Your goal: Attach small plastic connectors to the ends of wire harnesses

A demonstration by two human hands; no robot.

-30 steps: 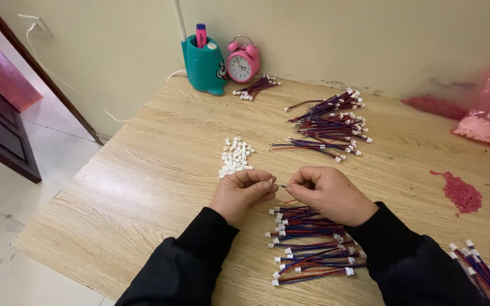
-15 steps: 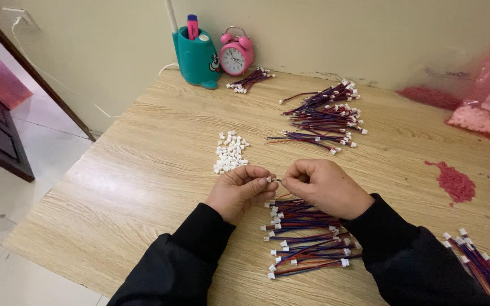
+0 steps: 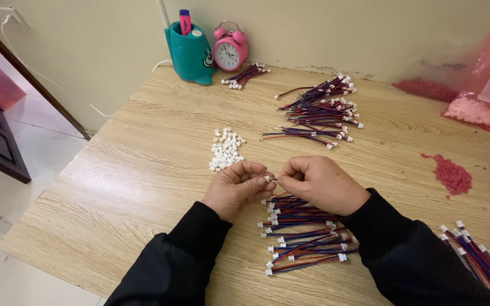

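My left hand (image 3: 237, 186) pinches a small white plastic connector (image 3: 267, 178) between thumb and fingers. My right hand (image 3: 320, 183) faces it, fingertips almost touching, and holds the end of a thin wire at the connector. Both hands hover over the wooden table (image 3: 143, 170). Just under and behind them lies a stack of red-and-blue wire harnesses with white ends (image 3: 304, 238). A small heap of loose white connectors (image 3: 225, 148) lies just beyond my left hand.
A larger pile of wire harnesses (image 3: 321, 110) lies farther back, a small bundle (image 3: 245, 75) near a teal pen holder (image 3: 188, 52) and pink alarm clock (image 3: 230, 52). Red pellets (image 3: 451, 173), pink bags (image 3: 486, 85) and more harnesses (image 3: 483, 258) sit at right.
The view has shifted slightly closer. My hands stay together at the same spot, fingers working the connector and wire end; nothing else on the table has moved.
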